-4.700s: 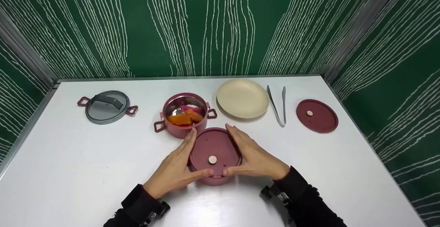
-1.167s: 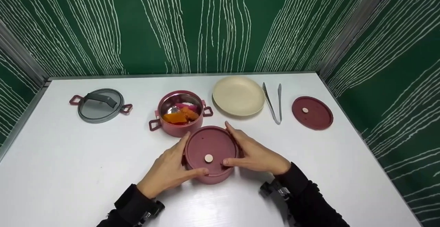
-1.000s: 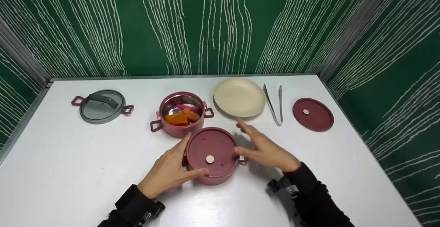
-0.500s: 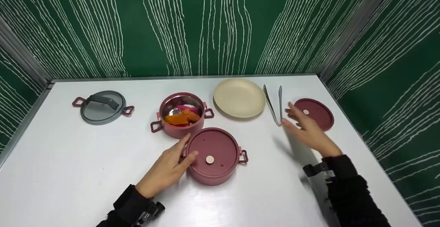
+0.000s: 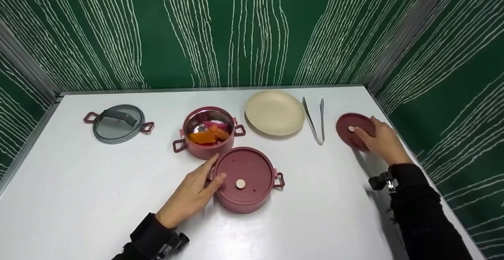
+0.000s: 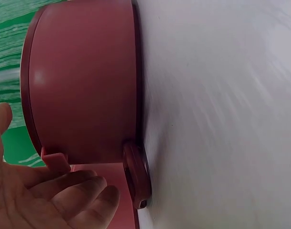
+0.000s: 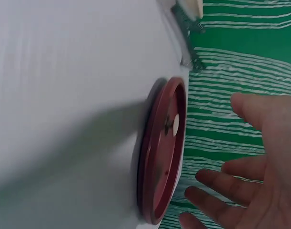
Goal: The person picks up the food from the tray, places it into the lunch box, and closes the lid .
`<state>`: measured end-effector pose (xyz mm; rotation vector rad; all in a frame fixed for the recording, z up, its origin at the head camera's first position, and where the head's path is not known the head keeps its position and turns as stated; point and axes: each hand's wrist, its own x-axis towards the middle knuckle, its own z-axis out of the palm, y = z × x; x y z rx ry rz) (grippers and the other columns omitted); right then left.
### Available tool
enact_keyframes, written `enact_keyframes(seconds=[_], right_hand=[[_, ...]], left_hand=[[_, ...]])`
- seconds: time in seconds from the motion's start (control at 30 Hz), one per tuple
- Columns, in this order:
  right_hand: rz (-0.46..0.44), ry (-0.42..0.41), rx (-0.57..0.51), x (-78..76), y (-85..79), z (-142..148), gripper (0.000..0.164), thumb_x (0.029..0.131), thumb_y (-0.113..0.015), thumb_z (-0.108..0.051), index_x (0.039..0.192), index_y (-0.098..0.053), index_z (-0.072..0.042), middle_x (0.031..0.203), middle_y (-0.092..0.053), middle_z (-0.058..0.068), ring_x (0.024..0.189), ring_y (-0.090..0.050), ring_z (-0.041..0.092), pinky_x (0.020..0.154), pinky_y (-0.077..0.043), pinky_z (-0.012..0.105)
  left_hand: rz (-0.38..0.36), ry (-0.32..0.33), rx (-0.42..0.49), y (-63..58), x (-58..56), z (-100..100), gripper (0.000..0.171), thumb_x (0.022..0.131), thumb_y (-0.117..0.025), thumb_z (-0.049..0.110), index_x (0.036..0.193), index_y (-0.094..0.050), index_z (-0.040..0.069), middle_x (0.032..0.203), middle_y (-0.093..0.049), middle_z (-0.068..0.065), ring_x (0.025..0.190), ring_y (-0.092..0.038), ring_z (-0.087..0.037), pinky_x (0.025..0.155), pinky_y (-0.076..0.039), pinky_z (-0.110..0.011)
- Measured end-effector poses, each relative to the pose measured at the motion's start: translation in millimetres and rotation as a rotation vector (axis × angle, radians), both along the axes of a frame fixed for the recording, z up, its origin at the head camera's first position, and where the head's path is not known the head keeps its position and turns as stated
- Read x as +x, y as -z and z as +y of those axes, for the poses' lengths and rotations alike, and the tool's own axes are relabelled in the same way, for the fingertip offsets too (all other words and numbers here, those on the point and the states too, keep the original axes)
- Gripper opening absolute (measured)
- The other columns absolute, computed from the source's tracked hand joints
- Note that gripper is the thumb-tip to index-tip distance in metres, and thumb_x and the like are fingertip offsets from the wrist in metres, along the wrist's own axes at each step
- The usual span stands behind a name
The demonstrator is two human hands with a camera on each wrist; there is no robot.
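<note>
My left hand (image 5: 191,195) rests at the left side of a dusty-red lidded pot (image 5: 252,208). Its thumb lies over the edge of the pot's lid (image 5: 252,165), which has a cream knob. In the left wrist view the fingers (image 6: 83,195) are loosely bent beside the side handle (image 6: 135,176). Over the right part of a spare red lid (image 5: 348,140) hovers my right hand (image 5: 384,142), thumb and fingers spread. The right wrist view shows a gap between those fingers (image 7: 226,186) and the lid, which lies flat with its knob up.
Behind the lidded pot stands an uncovered red pot (image 5: 208,149) holding orange and pink food pieces. A cream plate (image 5: 275,112) and metal tongs (image 5: 321,134) lie at the back. A grey glass lid (image 5: 118,124) with red handles lies at the left.
My right hand has let go of the lidded pot and moved right to the spare lid. My left hand stays at the pot, its thumb drawn back a little to the left.
</note>
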<state>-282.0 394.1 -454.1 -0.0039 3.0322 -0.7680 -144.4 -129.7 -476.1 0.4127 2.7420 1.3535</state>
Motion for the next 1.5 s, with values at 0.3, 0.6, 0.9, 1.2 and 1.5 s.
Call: enact_keyframes(seconds=[0.3,0.6,0.9,1.2,1.5], right_hand=[[-0.028,0.101,0.086,-11.0,11.5,20.5,0.081,0.111,-0.053,-0.038,0.151,-0.03,0.029,0.143,-0.042,0.056,0.133,-0.043,0.069,0.112,-0.042,0.078],[-0.007,0.203,0.116,-9.5,20.3,31.0,0.058,0.108,-0.054,-0.022,0.126,-0.052,0.034,0.123,-0.053,0.057,0.112,-0.057,0.066,0.087,-0.056,0.068],[-0.006,0.185,0.107,-5.4,24.7,40.4,0.039,0.104,-0.053,-0.012,0.11,-0.065,0.025,0.109,-0.064,0.049,0.085,-0.066,0.051,0.064,-0.054,0.049],[0.063,0.224,0.066,-3.5,31.0,39.1,0.044,0.106,-0.057,-0.016,0.123,-0.064,0.023,0.122,-0.063,0.049,0.106,-0.064,0.06,0.083,-0.057,0.064],[0.122,0.257,0.04,-3.7,32.0,33.8,0.044,0.107,-0.057,-0.019,0.124,-0.064,0.021,0.121,-0.063,0.048,0.108,-0.062,0.061,0.086,-0.053,0.066]], left_hand=[[0.005,0.001,0.0,1.4,-1.0,-0.1,0.068,0.111,-0.057,0.043,0.165,-0.04,0.005,0.168,-0.046,-0.018,0.156,-0.044,-0.038,0.131,-0.034,-0.057],[0.017,-0.001,-0.011,2.9,-0.4,0.6,0.068,0.111,-0.057,0.043,0.166,-0.04,0.007,0.168,-0.047,-0.017,0.156,-0.045,-0.037,0.13,-0.035,-0.057],[-0.002,-0.008,-0.002,2.5,-0.7,1.1,0.069,0.111,-0.057,0.044,0.166,-0.039,0.008,0.169,-0.045,-0.016,0.157,-0.044,-0.038,0.131,-0.033,-0.059],[0.014,-0.014,0.0,1.6,-2.6,-3.7,0.071,0.111,-0.058,0.043,0.168,-0.035,0.008,0.171,-0.041,-0.014,0.157,-0.042,-0.038,0.131,-0.033,-0.058],[0.015,-0.022,0.027,-1.6,-4.6,-9.3,0.07,0.111,-0.059,0.04,0.167,-0.036,0.006,0.169,-0.046,-0.014,0.15,-0.053,-0.038,0.128,-0.039,-0.055]])
